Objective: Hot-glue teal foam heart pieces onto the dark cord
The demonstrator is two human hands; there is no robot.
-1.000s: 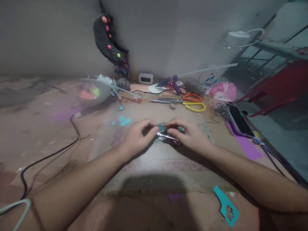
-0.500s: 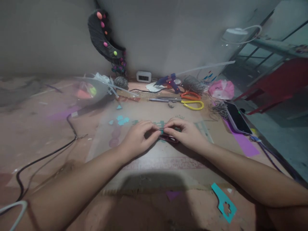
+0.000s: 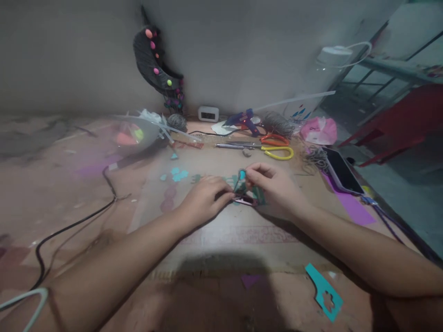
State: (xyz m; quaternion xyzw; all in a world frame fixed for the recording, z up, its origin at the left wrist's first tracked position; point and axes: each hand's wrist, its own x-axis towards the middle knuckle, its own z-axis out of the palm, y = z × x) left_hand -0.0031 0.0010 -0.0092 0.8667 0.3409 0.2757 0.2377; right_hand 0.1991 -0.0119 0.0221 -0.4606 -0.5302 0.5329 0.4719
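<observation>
My right hand [image 3: 278, 186] is closed in a pinch, raised a little above the board. At its fingertips is a small turquoise piece [image 3: 242, 174], with a thin dark strand [image 3: 236, 185] running down from it. My left hand [image 3: 207, 198] is lower and to the left, its thumb and forefinger closed at the strand's lower end. Just under the fingers lies a small dark-red framed object [image 3: 245, 199] with see-through openings; its kind is unclear. Several turquoise flower cut-outs [image 3: 180, 174] lie left of the hands.
Behind the hands lie yellow-and-orange-handled scissors [image 3: 277, 152], a glue gun [image 3: 246, 121], grey yarn [image 3: 276, 123] and a small digital clock [image 3: 208, 113]. A phone [image 3: 342, 170] is at right. A turquoise foam scrap [image 3: 324, 293] lies near the front; a black cable [image 3: 78, 220] crosses the left.
My right hand has lifted away from my left, bringing up the turquoise piece and stretching the strand between them. My left hand stays low by the dark-red object. The view shifted slightly.
</observation>
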